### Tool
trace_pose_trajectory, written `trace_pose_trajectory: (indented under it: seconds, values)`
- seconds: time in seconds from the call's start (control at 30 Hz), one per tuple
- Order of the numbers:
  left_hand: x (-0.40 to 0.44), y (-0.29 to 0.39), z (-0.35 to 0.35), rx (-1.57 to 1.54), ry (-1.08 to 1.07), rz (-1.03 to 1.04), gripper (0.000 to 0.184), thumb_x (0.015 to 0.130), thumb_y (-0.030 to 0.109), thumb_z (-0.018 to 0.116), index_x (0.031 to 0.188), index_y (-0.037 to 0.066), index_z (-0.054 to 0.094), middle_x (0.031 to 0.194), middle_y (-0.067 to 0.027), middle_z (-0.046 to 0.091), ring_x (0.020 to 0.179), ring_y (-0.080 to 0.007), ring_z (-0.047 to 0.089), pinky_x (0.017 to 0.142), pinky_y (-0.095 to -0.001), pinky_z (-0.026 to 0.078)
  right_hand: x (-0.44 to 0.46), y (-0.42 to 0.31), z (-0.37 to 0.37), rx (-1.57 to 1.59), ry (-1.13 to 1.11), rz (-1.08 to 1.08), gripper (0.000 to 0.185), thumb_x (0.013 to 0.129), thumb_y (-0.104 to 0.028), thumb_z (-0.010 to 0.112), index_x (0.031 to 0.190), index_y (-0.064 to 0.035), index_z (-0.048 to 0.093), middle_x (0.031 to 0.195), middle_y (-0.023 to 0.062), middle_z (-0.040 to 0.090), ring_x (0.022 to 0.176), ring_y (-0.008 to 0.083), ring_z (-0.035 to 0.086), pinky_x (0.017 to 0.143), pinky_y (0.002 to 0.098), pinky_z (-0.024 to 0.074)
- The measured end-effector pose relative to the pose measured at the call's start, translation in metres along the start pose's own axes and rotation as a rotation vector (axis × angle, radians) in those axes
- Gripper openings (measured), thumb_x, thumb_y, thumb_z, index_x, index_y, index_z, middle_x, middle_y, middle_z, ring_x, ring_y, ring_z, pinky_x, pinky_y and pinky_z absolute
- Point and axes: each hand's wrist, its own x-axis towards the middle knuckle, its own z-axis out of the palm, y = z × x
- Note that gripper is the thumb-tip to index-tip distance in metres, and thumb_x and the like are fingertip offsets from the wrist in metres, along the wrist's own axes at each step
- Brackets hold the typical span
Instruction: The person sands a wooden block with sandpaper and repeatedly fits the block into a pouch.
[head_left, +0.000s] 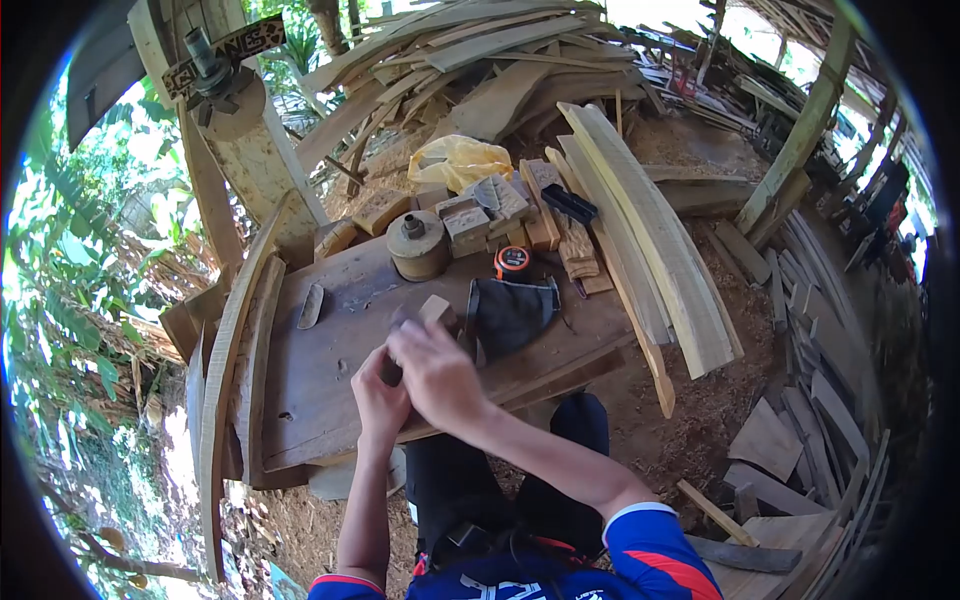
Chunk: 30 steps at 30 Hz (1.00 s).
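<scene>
Over the near part of the wooden workbench (320,390), my two hands meet. My left hand (380,395) is closed, its fingers curled around a small dark thing that is mostly hidden. My right hand (440,375) lies across it, closed and blurred by motion; what its fingers grip is not clear. Just beyond them is a small wooden block (437,309). A dark cloth pouch (512,316) lies to the right, and an orange and black tape measure (511,263) sits behind it.
A round wooden piece with a metal fitting (417,245), several wood blocks (465,222) and a yellow plastic bag (460,162) are at the bench's back. Long planks (650,230) lean along the right side. Curved boards (240,350) stand at the left edge. Stacked timber (500,60) lies beyond.
</scene>
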Motion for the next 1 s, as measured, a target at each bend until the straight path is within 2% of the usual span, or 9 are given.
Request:
trace_pose_trajectory:
  seconds: [0.13,0.27,0.3,0.43,0.53,0.7,0.83,0.93,1.0]
  values:
    - [0.002,0.004,0.000,0.052,-0.022,-0.028,0.037,0.093,0.013,0.085,0.124,-0.005,0.078,0.106,-0.0220,0.083,0.097,-0.0313,0.082,0.088,-0.0402,0.061,0.012,0.032,-0.004,0.042,0.005,0.098,0.035,0.099,-0.005,0.069,0.134,-0.0012,0.071,0.132,0.0198,0.079,0.129,0.0358,0.075,0.126,0.0576,0.0462]
    - [0.000,-0.010,0.000,0.037,-0.034,-0.111,0.037,0.092,0.013,0.085,0.124,-0.005,0.078,0.100,-0.0172,0.083,0.092,-0.0180,0.078,0.084,-0.0362,0.059,-0.001,0.009,0.005,0.041,0.004,0.035,0.032,0.100,-0.004,0.068,0.132,0.0003,0.071,0.130,0.0180,0.080,0.130,0.0331,0.075,0.127,0.0573,0.0455]
    - [0.004,-0.006,0.002,-0.052,-0.002,-0.005,0.037,0.092,0.013,0.086,0.124,-0.006,0.078,0.098,-0.0156,0.083,0.091,-0.0126,0.075,0.083,-0.0346,0.059,-0.005,0.001,0.005,0.069,-0.009,-0.009,0.031,0.100,-0.004,0.066,0.131,0.0000,0.071,0.130,0.0193,0.079,0.131,0.0335,0.074,0.127,0.0575,0.0454]
    - [0.001,0.007,-0.001,0.017,-0.057,-0.131,0.037,0.092,0.014,0.086,0.123,-0.006,0.078,0.099,-0.0174,0.084,0.089,-0.0161,0.077,0.083,-0.0350,0.059,0.019,0.045,-0.006,-0.033,0.075,0.147,0.035,0.097,-0.008,0.071,0.131,-0.0004,0.071,0.128,0.0176,0.081,0.134,0.0324,0.073,0.128,0.0541,0.0457]
    - [0.003,0.003,0.000,0.016,-0.024,-0.071,0.037,0.092,0.014,0.086,0.123,-0.005,0.078,0.101,-0.0187,0.084,0.090,-0.0197,0.079,0.084,-0.0359,0.060,0.006,0.024,0.003,-0.066,0.032,0.019,0.034,0.098,-0.008,0.070,0.131,0.0005,0.071,0.129,0.0179,0.081,0.132,0.0325,0.074,0.129,0.0541,0.0449]
    - [0.001,0.002,0.002,-0.004,-0.029,-0.070,0.037,0.092,0.013,0.086,0.123,-0.005,0.079,0.104,-0.0205,0.084,0.097,-0.0237,0.082,0.088,-0.0369,0.061,0.004,0.030,-0.001,-0.055,-0.017,0.062,0.037,0.101,-0.012,0.070,0.136,0.0000,0.069,0.130,0.0188,0.080,0.133,0.0313,0.074,0.130,0.0550,0.0437]
    - [0.001,0.001,0.001,0.005,-0.041,-0.068,0.038,0.091,0.014,0.088,0.123,-0.005,0.079,0.105,-0.0213,0.083,0.098,-0.0264,0.082,0.091,-0.0375,0.061,0.008,0.028,-0.006,-0.038,0.001,0.040,0.033,0.102,-0.006,0.069,0.135,-0.0012,0.071,0.128,0.0176,0.081,0.129,0.0310,0.075,0.127,0.0575,0.0461]
    - [0.000,0.005,0.000,0.041,-0.062,-0.094,0.043,0.091,0.012,0.089,0.129,-0.003,0.077,0.113,-0.0227,0.083,0.107,-0.0342,0.082,0.097,-0.0403,0.061,0.021,0.044,-0.022,-0.033,-0.035,0.028,0.040,0.099,-0.006,0.072,0.139,-0.0013,0.068,0.129,0.0167,0.080,0.131,0.0314,0.074,0.129,0.0576,0.0432]
    - [-0.002,0.009,0.001,0.090,-0.049,0.017,0.046,0.090,0.009,0.088,0.133,0.000,0.077,0.123,-0.0223,0.081,0.119,-0.0382,0.078,0.105,-0.0436,0.060,0.041,0.066,-0.044,-0.064,0.017,0.038,0.046,0.098,-0.004,0.072,0.143,-0.0011,0.067,0.131,0.0166,0.080,0.132,0.0307,0.074,0.129,0.0585,0.0429]
